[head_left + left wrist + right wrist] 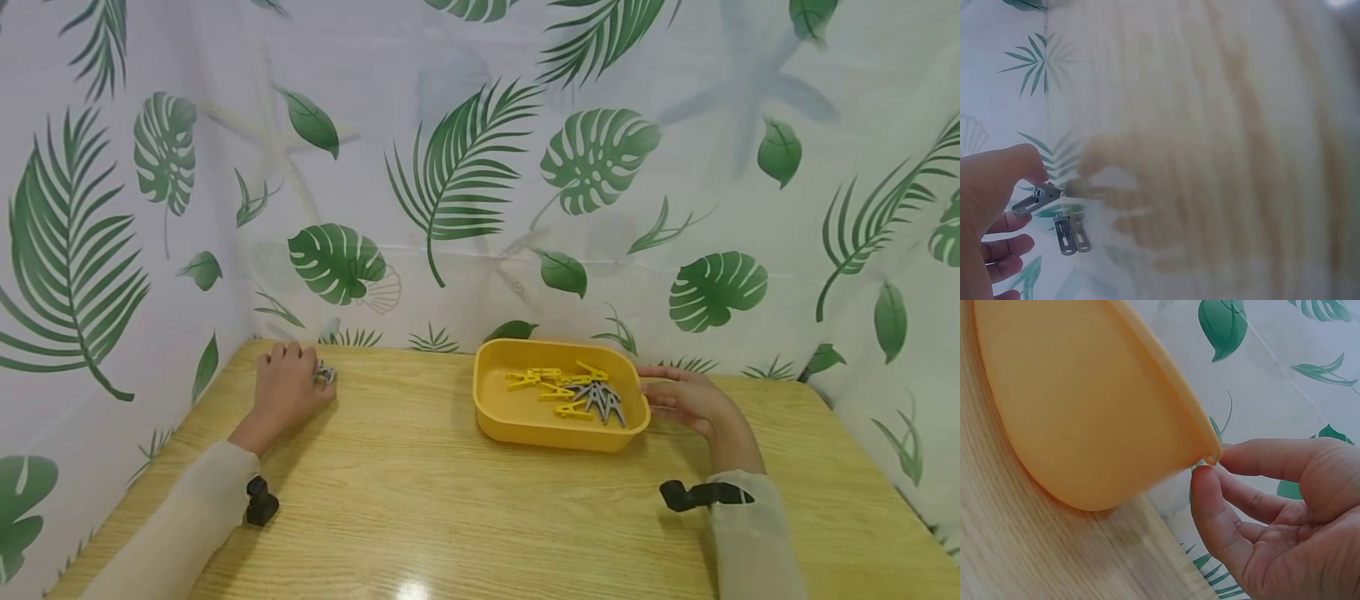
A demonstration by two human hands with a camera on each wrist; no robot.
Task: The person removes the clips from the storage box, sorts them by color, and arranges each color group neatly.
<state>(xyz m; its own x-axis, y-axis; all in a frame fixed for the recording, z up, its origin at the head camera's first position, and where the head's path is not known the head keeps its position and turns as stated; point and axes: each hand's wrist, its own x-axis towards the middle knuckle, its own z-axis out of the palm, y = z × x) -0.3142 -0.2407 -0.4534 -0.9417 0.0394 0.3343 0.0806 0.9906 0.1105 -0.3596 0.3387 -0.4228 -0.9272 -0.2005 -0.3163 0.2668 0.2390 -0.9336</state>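
At the far left of the table, my left hand [287, 385] pinches a grey clothespin [1038, 197] between thumb and forefinger. A second grey clothespin [1066, 234] is just beyond the fingertips in the left wrist view, apart from the hand. A yellow plastic basin [517, 431] sits right of the middle, towards the back. Inside it lie several yellow clothespins [557, 391] and a pile of grey clothespins [597, 398] at its right side. My right hand [693, 400] pinches the rim at the basin's right end, thumb and fingers on either side of the lip [1211, 455].
The wood-grain table [420, 508] ends at the back against a white sheet [450, 317] printed with green leaves, which also hangs along the left and right sides. A black strap mount [697, 495] sits on the right sleeve, another black mount [259, 502] on the left.
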